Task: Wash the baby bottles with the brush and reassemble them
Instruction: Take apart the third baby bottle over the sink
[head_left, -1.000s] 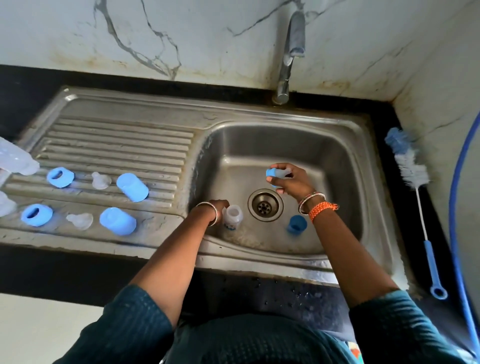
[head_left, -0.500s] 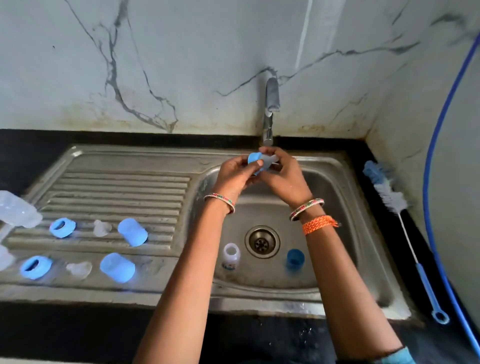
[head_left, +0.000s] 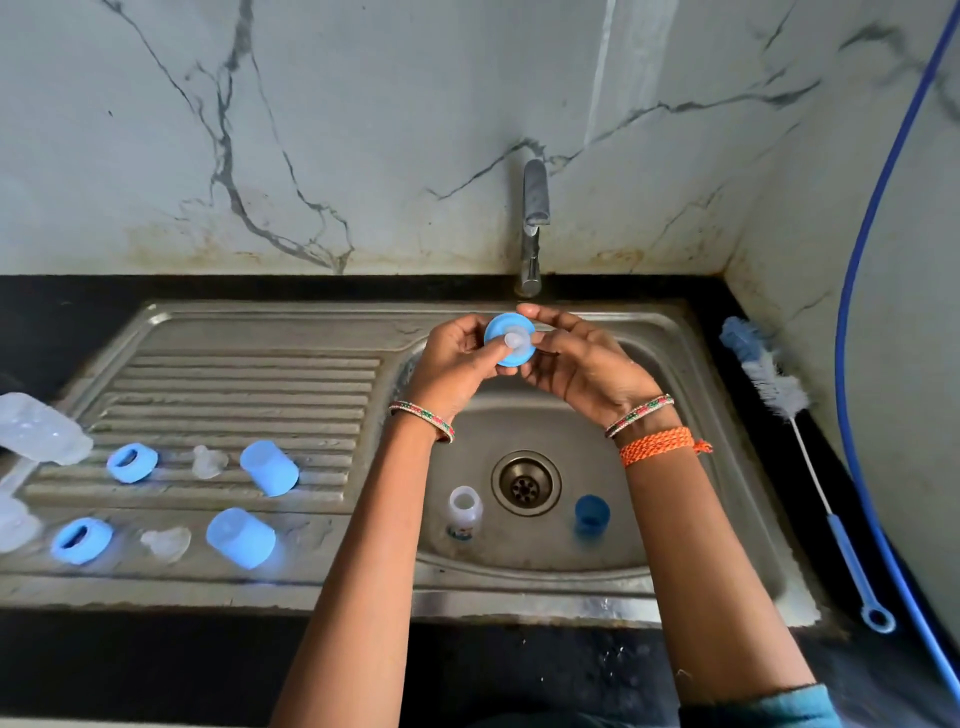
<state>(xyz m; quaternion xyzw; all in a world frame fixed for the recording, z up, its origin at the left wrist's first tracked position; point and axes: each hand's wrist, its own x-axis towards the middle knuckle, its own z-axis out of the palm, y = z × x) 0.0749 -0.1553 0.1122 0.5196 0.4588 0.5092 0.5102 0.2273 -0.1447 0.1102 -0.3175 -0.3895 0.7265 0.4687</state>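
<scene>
Both hands hold a blue bottle ring with a clear teat (head_left: 510, 339) above the sink basin, just below the tap (head_left: 534, 228). My left hand (head_left: 457, 358) grips it from the left, my right hand (head_left: 576, 358) from the right. A small clear bottle (head_left: 465, 512) stands in the basin (head_left: 691, 467) left of the drain, and a blue cap (head_left: 592, 514) stands right of it. The bottle brush (head_left: 779, 395) lies on the black counter at the right.
On the draining board (head_left: 249, 384) lie two blue rings (head_left: 132, 461) (head_left: 82, 540), two clear teats (head_left: 209, 461) (head_left: 166, 543) and two blue caps (head_left: 269, 467) (head_left: 240, 538). Clear bottles (head_left: 41, 428) lie at the left edge. A blue hose (head_left: 852, 312) hangs along the right wall.
My left hand let go of the small bottle in the basin and rose to join my right hand on the ring and teat, which both hands lifted up under the tap.
</scene>
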